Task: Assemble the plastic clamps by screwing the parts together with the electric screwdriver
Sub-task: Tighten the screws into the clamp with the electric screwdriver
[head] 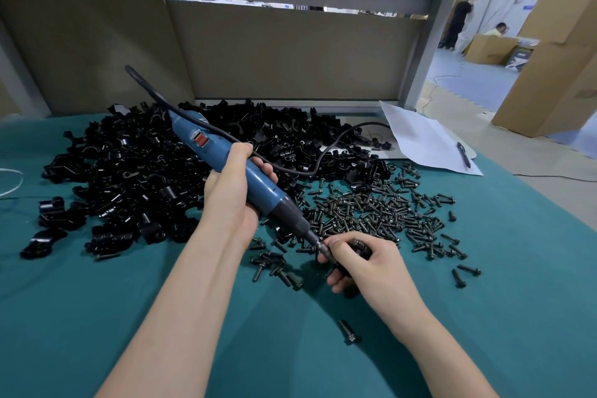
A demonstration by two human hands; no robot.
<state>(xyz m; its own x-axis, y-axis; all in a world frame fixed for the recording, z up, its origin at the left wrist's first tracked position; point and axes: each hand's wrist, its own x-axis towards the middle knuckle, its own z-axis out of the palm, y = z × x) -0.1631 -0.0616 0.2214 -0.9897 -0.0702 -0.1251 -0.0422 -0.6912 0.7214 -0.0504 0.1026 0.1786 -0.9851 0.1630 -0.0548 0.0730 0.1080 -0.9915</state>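
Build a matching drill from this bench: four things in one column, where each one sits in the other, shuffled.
1 electric screwdriver
2 pen
3 lone screw
4 clamp part

a on the white paper
b gripped by the left hand
c alone on the teal cloth, nearest the person
d pinched in the right hand

Pairs: 1-b, 2-a, 3-c, 4-d

left hand [230, 194] grips screwdriver [269, 196], right hand [366, 267] holds clamp [359, 247]
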